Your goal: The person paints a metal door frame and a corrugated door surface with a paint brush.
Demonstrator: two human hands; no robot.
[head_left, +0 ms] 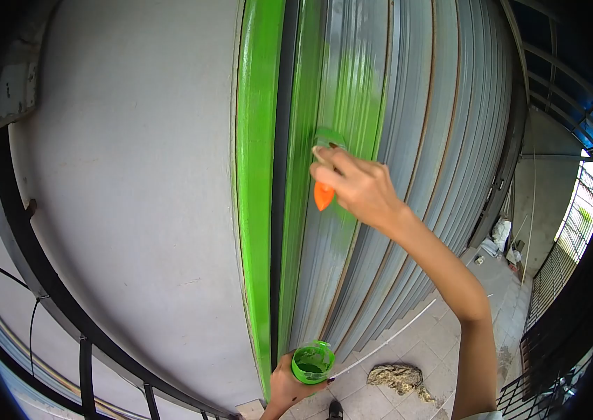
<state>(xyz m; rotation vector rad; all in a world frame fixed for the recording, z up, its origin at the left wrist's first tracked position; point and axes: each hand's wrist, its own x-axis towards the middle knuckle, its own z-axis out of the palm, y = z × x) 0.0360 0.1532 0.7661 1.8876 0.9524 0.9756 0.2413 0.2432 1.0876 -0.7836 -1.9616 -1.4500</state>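
Observation:
My right hand is closed round a paintbrush with an orange handle. Its bristle end, coated green, touches a panel of the grey metal folding door. Wet green paint covers the upper part of that panel, thinning to streaks below the brush. Low in the view, my left hand grips a green-smeared paint cup with dark green paint inside. The cup is upright beside the foot of the door. Left of the folds, the door frame is bright green.
A pale wall fills the left, with a black metal railing curving in front. On the tiled floor lie a crumpled, stained cloth and a dark shoe. Barred grilles stand at the right.

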